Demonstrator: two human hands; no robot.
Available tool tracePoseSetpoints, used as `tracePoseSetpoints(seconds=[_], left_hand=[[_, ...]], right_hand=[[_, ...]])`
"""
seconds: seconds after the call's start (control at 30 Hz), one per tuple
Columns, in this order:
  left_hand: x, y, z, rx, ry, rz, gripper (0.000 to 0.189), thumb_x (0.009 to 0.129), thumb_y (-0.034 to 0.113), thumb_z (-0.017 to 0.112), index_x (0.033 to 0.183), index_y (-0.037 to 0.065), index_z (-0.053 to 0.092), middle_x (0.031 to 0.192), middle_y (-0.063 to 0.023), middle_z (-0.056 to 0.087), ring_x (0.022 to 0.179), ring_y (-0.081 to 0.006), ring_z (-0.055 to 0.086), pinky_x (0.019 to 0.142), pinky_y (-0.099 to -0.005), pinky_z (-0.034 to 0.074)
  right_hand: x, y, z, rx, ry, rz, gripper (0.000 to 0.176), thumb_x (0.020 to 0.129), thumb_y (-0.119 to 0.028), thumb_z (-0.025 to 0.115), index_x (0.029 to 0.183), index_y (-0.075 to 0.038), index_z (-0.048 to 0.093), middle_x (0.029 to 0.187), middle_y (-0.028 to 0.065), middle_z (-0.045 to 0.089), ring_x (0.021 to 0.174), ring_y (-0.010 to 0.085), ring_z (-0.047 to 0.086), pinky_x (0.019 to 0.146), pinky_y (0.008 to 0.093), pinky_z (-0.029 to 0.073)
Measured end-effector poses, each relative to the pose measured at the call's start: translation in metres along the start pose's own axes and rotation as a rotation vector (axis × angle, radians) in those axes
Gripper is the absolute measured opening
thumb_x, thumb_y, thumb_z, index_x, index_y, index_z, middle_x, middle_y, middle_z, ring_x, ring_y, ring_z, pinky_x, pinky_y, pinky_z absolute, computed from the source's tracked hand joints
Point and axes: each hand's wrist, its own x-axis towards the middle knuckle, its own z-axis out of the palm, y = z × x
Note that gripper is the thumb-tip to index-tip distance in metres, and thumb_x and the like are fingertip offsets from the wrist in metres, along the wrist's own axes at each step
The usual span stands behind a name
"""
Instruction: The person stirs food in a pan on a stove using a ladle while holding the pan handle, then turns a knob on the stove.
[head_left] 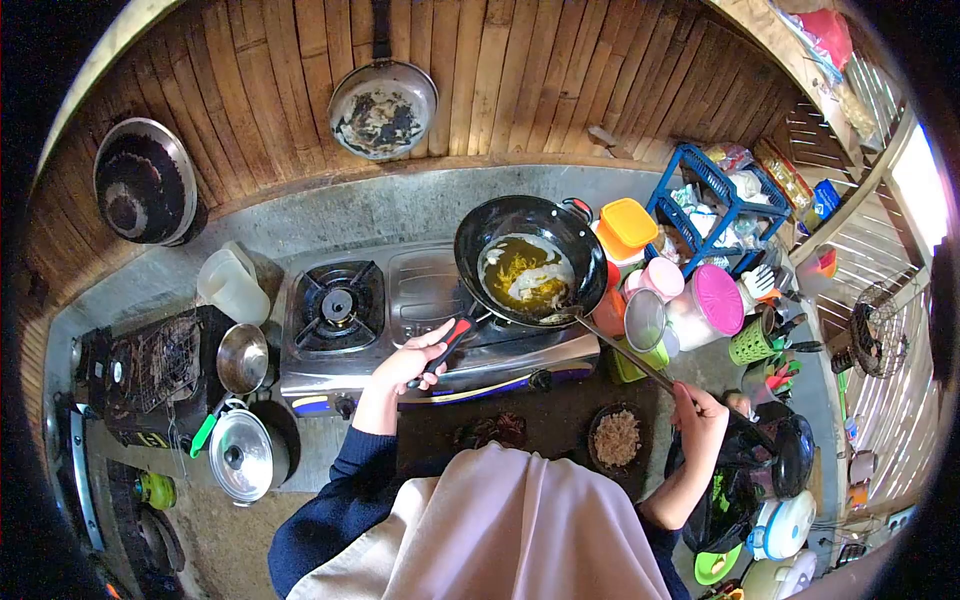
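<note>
Your left hand [415,363] had its grip closed around the red-and-black handle [452,346] of the wok [498,216], which sat over the right side of the two-part metal stove [430,370]. Your right hand [697,410] had its grip closed around the shaft of a long metal utensil [641,361], which slanted up and leftward to the wok's lower right rim, where its head lay just inside. Yellowish liquid and pale, whitish food [541,277] lay in the bottom of the wok; you could not tell what the food was.

In front of the stove, between your two arms, a dark bowl [595,456] held light brown, crumbly food [617,438]. A mesh strainer [645,320] and a pink-lidded container [718,300] stood to the right of the wok, near an orange-lidded container [628,222]. The bare left burner [337,305] was at the stove's other end, with a white pitcher [232,285] beyond it.
</note>
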Motion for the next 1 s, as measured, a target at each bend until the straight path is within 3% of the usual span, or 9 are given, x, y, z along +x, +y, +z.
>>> tracePoseSetpoints(seconds=[0.67,1.0], left_hand=[[0.003,-0.002,-0.002,0.007,0.0,-0.002,0.049,0.096,0.016,0.041,0.141,0.033,0.029,0.065,-0.0026,0.047,0.045,-0.0058,0.035,0.039,-0.0188,0.031],[0.0,-0.001,0.0,-0.004,0.025,-0.017,0.048,0.096,0.016,0.041,0.14,0.034,0.03,0.065,-0.0021,0.046,0.045,-0.0063,0.035,0.039,-0.0196,0.031]], right_hand=[[0.021,0.02,0.036,0.066,-0.069,0.013,0.017,0.084,-0.012,0.064,0.089,0.004,0.068,0.053,0.0019,0.054,0.046,0.0063,0.05,0.042,0.0214,0.037],[0.034,0.011,0.075,0.108,-0.092,-0.017,0.02,0.085,-0.013,0.063,0.095,0.004,0.067,0.062,0.0025,0.059,0.051,0.0071,0.055,0.045,0.0201,0.041]])
